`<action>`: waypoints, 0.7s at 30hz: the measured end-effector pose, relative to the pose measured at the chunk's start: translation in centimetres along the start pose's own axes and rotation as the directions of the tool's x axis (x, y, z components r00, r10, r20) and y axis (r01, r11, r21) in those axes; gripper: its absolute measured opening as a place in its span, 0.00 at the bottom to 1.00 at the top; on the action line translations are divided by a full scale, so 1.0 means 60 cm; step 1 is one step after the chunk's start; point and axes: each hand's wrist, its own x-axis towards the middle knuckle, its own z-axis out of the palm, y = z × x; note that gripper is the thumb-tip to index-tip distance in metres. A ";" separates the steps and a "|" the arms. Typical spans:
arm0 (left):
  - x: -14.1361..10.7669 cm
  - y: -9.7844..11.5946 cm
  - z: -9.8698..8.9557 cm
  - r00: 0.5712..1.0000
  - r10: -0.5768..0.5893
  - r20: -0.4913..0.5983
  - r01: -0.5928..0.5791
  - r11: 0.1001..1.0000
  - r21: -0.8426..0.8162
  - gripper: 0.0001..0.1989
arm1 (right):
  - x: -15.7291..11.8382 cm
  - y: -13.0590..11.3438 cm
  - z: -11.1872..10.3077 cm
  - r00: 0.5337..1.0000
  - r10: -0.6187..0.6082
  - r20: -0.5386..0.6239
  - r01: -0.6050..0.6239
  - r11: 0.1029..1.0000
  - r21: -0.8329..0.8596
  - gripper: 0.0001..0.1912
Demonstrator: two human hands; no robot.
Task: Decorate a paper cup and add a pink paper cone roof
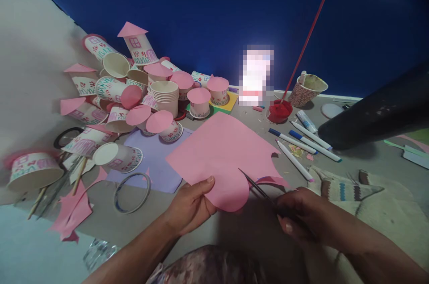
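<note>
A sheet of pink paper [224, 145] is held up in front of me, its near edge cut into a rounded curve. My left hand [191, 206] pinches it at the lower left, thumb on top. In my right hand [298, 212] is a pair of scissors [256, 185], fingers wrapped round the handles, which are mostly hidden. The blades lie at the paper beside the rounded part, their tip over the sheet. A narrow cut strip of the paper curls off to the right of the blades.
Decorated paper cups [115, 116] with pink tops pile up at the left. Pink scraps [72, 212] and a tape roll [132, 192] lie nearer. Markers [295, 159], a red pot [279, 112] and a patterned cup [306, 90] stand or lie right, near a dark post [372, 105].
</note>
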 end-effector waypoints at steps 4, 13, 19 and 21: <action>0.000 0.004 0.000 0.998 -0.041 0.055 0.040 0.999 0.022 0.20 | 0.001 0.000 0.002 0.999 0.043 0.002 -0.043 0.999 -0.007 0.09; -0.002 0.006 -0.007 0.995 -0.060 0.077 0.056 0.997 0.052 0.20 | 0.003 0.000 0.001 0.999 0.035 -0.007 -0.035 0.999 0.001 0.08; -0.002 0.007 -0.007 0.996 -0.042 0.077 0.037 0.997 0.068 0.17 | 0.002 0.001 0.000 1.000 0.015 0.010 -0.015 0.999 -0.030 0.09; -0.003 0.008 -0.009 0.996 -0.049 0.074 0.044 0.997 0.071 0.18 | 0.003 0.003 0.001 1.000 0.026 0.011 -0.025 0.999 -0.030 0.09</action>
